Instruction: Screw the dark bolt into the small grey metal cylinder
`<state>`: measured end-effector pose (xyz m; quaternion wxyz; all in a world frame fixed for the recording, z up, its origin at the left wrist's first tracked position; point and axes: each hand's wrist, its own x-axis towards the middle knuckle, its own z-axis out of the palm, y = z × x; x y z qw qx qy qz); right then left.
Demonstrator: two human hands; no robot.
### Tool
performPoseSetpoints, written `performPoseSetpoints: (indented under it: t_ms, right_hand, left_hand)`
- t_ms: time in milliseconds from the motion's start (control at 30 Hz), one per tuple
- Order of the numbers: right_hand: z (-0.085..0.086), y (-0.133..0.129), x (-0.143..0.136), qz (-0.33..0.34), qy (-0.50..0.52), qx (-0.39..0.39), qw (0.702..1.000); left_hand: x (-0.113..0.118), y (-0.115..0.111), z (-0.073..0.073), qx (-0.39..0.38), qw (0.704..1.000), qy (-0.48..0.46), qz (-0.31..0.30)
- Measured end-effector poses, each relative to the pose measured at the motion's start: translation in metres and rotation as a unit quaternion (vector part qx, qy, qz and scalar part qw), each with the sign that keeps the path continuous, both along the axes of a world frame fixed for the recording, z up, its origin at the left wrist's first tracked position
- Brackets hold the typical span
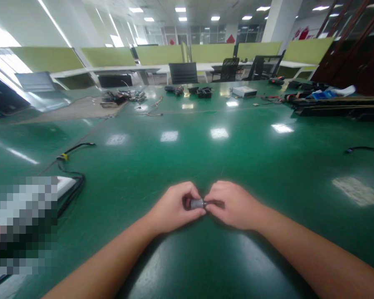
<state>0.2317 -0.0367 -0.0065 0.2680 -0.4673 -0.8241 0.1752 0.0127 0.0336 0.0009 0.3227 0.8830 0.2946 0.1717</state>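
Near the front middle of the green table [187, 166], my left hand [177, 207] holds a small grey cylinder [197, 203] between thumb and fingers. The cylinder lies sideways, with a narrow dark end pointing right. My right hand [230, 204] pinches that dark end, and its thumb and fingertips are close to those of my left hand. Part of the cylinder is hidden by the left fingers, and the details of the dark end are too small to tell.
A blurred-out device [21, 211] with black cables [76, 187] lies at the left. Loose electronic parts [124, 96], a silver box [244, 91] and a pile of dark strips [336, 107] line the far side. A black cable end [364, 148] lies right.
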Motion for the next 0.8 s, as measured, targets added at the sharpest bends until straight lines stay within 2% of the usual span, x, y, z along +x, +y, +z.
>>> performPoseSetpoints:
  t_ms: [67,267,800]
  right_hand:
    - [0.0,-0.0001,-0.0005,0.0,-0.012,0.002,1.0]
    - [-0.0016,-0.0004,-0.0043,-0.054,-0.006,-0.014,0.998]
    - [0.0035,0.0007,-0.0013,-0.03,-0.02,-0.017,0.999]
  left_hand:
    - [0.0001,0.0,0.0001,0.0,1.0,-0.002,-0.003]
    - [0.0004,0.0005,0.0005,0.007,1.0,0.002,0.0]
    - [0.0005,0.0005,0.0018,0.013,1.0,0.007,-0.003]
